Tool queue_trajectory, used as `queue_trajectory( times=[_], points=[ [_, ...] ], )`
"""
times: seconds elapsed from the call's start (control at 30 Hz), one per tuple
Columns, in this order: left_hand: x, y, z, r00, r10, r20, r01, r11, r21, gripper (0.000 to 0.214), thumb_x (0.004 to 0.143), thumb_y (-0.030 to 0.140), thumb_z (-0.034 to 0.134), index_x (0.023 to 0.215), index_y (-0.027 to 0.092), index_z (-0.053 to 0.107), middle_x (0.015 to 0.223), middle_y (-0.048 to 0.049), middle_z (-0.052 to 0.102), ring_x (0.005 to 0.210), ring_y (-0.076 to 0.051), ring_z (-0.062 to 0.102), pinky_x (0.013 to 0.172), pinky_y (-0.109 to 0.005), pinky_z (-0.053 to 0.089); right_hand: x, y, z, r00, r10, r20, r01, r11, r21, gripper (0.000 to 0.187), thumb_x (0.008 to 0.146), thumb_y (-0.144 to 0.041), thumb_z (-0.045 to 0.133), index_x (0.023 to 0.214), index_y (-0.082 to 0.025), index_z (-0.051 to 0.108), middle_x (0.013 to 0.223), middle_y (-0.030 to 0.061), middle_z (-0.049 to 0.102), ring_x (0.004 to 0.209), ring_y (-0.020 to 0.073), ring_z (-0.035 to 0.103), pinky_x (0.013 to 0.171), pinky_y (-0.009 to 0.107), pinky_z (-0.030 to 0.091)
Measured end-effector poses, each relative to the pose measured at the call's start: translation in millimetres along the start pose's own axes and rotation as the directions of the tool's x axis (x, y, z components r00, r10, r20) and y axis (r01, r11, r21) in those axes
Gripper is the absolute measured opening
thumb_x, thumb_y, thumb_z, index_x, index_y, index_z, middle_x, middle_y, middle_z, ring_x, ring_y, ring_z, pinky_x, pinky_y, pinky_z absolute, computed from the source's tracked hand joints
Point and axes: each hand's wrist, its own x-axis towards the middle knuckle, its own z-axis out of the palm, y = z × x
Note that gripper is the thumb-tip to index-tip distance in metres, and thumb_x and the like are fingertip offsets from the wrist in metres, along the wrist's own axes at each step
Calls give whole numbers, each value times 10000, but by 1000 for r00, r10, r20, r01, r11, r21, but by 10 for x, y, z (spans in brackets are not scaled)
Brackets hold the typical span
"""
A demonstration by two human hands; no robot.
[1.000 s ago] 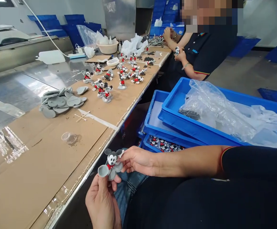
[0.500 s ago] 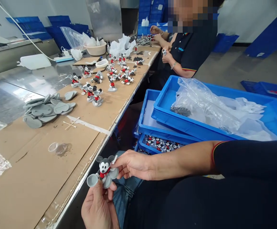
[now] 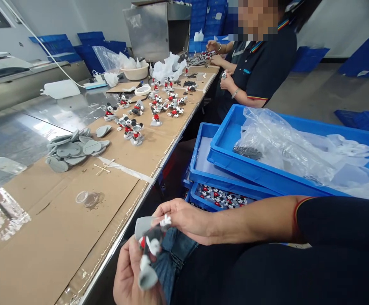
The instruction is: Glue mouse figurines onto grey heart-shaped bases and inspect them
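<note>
Both my hands hold a small mouse figurine (image 3: 151, 245) with a grey base, low in front of my lap. My left hand (image 3: 130, 275) grips it from below, fingers curled round the base. My right hand (image 3: 181, 220) pinches its upper part near a white glove piece. The figurine is tipped on its side and blurred. On the cardboard-covered table (image 3: 60, 224) lie a pile of grey bases (image 3: 73, 149), two wooden sticks (image 3: 104, 167) and a small clear cup (image 3: 87, 198). Several finished figurines (image 3: 132, 127) stand farther along.
Stacked blue trays (image 3: 222, 161) sit to my right; the top one holds clear plastic bags (image 3: 283, 144), the lowest several figurines (image 3: 219, 197). Another person (image 3: 251, 72) works at the table's far end. A white bowl (image 3: 136, 73) and metal box (image 3: 149, 29) stand beyond.
The figurine has been turned from upright and facing me to lying on its side in my hands. Both hands stayed low by the table edge.
</note>
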Motion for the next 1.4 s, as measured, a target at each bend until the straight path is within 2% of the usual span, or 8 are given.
queue_trajectory(
  times=[0.1,0.2,0.3,0.43,0.7,0.9,1.07,1.4],
  points=[
    [-173,31,44,976,191,-103,-177,976,127,338,824,512,707,945,196,705,748,12,683,634,-89,595,594,-135,461,-85,-69,-17,925,-320,205,368,889,-271,316,749,-421,769,812,-125,674,782,24,639,726,129,563,706,266,425],
    [-244,14,48,941,332,-58,-331,943,27,242,856,460,693,939,233,697,839,13,694,790,-134,635,806,-217,513,-105,-93,-50,680,-568,463,733,526,-432,360,875,-476,664,870,-116,682,780,41,622,738,135,547,752,293,420],
    [-211,-26,14,903,429,9,-428,902,-60,173,867,417,690,911,250,688,787,17,668,811,-161,630,870,-290,517,-78,-76,-59,492,-643,587,864,275,-422,377,962,-453,564,931,-92,668,756,52,629,740,133,551,758,295,406],
    [-164,-49,-21,886,464,22,-462,885,-55,142,879,390,677,919,254,691,773,18,667,761,-166,619,865,-320,521,-57,-63,-41,378,-695,612,913,169,-372,337,984,-382,549,929,-68,656,743,62,646,726,126,554,760,284,410],
    [-142,-76,-56,873,486,54,-484,874,-42,115,891,372,667,936,273,703,783,27,660,759,-158,628,891,-322,520,-49,-25,-84,439,-644,626,890,214,-403,375,986,-445,526,955,-90,645,749,52,619,731,135,536,765,303,400],
    [-187,-60,-69,921,390,13,-390,921,24,147,865,384,694,930,256,729,818,17,673,790,-154,619,794,-260,507,-84,-7,-120,598,-621,507,801,435,-412,345,918,-437,642,933,-93,674,802,64,650,746,134,552,748,290,422],
    [-209,-57,-95,951,303,-67,-294,948,120,210,849,440,703,923,245,732,896,18,697,818,-134,631,813,-209,480,-92,-5,-112,682,-571,456,731,530,-429,347,890,-452,667,906,-106,681,814,59,646,759,138,558,761,290,437],
    [-183,-60,-67,911,411,-26,-408,910,70,188,857,403,698,919,227,716,778,-3,657,740,-163,590,825,-298,485,-1,64,-127,595,-595,540,803,413,-430,456,934,-535,572,936,-91,677,773,59,623,737,133,549,738,293,435]
  ],
)
